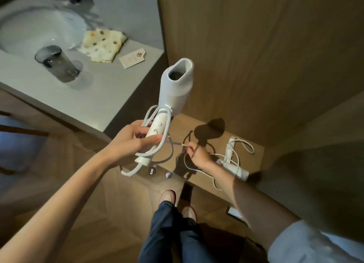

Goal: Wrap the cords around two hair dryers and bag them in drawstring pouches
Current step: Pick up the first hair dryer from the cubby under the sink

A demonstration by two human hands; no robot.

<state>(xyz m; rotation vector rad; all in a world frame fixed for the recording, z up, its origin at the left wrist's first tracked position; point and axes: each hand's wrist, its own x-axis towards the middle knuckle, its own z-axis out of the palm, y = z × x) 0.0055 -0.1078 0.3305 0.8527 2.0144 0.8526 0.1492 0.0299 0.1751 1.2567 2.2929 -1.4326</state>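
Note:
My left hand [136,139] grips the handle of a white hair dryer [176,85] held upright in the middle of the view, nozzle pointing up. Its white cord [155,150] is looped a few times around the handle and under my fingers. My right hand [198,154] pinches a free stretch of that cord just to the right, over a low wooden shelf [254,150]. A second white hair dryer [234,164] lies on that shelf behind my right wrist, its cord loose around it. No pouches are visible.
A grey counter [110,97] with a sink [29,30] is at the left, holding a dark glass tumbler [57,63], a spotted cloth [102,44] and a small card [132,58]. Wooden wall panels rise behind the shelf. My legs and shoes [167,196] are below.

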